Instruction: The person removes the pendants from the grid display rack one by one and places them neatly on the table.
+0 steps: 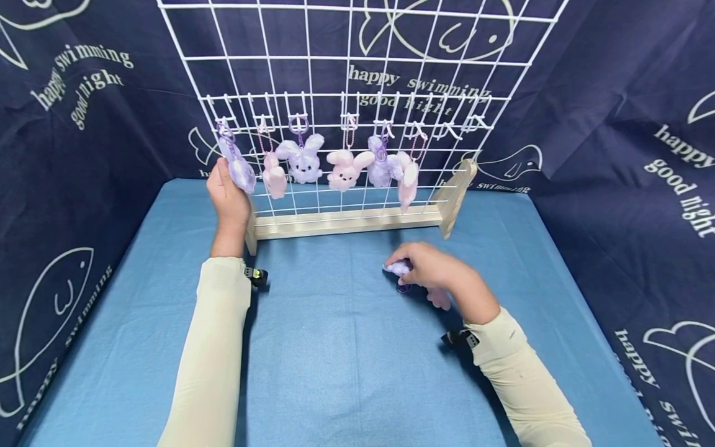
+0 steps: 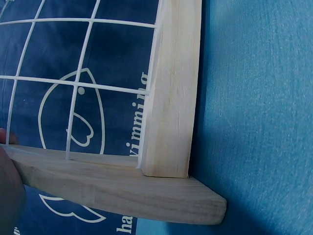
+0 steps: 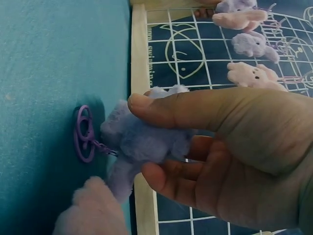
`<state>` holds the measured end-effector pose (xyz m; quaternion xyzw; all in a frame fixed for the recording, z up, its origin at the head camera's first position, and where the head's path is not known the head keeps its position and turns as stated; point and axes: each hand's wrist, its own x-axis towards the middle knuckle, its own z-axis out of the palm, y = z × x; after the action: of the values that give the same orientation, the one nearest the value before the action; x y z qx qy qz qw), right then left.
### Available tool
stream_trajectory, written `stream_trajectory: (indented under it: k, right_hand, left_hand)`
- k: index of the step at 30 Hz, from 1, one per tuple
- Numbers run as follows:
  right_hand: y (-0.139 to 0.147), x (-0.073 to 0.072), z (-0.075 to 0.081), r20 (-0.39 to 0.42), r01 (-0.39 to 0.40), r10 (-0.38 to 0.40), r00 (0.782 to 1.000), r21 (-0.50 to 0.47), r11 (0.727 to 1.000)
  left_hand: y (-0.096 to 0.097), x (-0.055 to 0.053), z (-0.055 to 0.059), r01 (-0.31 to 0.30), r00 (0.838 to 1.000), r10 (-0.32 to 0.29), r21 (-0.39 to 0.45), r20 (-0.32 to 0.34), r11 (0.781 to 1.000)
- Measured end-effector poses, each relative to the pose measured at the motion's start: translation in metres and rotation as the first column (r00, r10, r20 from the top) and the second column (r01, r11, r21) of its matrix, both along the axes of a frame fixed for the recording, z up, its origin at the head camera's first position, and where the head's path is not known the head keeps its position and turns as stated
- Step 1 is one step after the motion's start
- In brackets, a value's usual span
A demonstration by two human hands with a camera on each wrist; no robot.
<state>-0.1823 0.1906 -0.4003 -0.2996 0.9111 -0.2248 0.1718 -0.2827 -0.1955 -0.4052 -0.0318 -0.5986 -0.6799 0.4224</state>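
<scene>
My right hand (image 1: 436, 267) pinches a purple plush bunny keychain (image 3: 146, 134) between thumb and fingers, low over the blue cloth. Its purple ring and clasp (image 3: 84, 134) dangle free. Beside it on the cloth lies a pink plush keychain (image 1: 439, 298), partly hidden by the hand. My left hand (image 1: 229, 192) grips the left wooden end piece (image 2: 117, 188) of the white wire grid rack (image 1: 357, 214). Next to that hand hangs a purple plush keychain (image 1: 238, 166); whether they touch is unclear. Pink and purple bunny keychains, among them a pink bunny (image 1: 345, 171), hang in a row from the hooks.
Two white hooks, one of them the end hook (image 1: 476, 123), carry nothing at the row's right end. The right wooden end piece (image 1: 459, 195) stands on the blue cloth (image 1: 335, 347). Dark printed fabric (image 1: 603, 124) surrounds the table on three sides.
</scene>
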Motion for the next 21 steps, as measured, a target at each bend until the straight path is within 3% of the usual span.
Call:
stream_trajectory:
  k: [5,11,21]
  right_hand:
    - [0.0007,0.0005,-0.0040,-0.008,-0.012,0.012,1.000,-0.004,1.000]
    - [0.0011,0.0047,-0.0002,0.047,-0.019,0.017,0.999,0.055,0.998]
    - [0.0051,0.0086,0.0055,0.131,-0.082,0.072,0.989,0.068,0.994]
  left_hand:
    - [0.0007,0.0001,0.0002,-0.009,1.000,0.009,-0.003,0.009,1.000]
    - [0.0002,0.0005,-0.0002,-0.015,1.000,0.015,-0.009,0.014,1.000]
    - [0.0008,0.0010,0.0007,-0.007,1.000,0.007,-0.009,0.005,1.000]
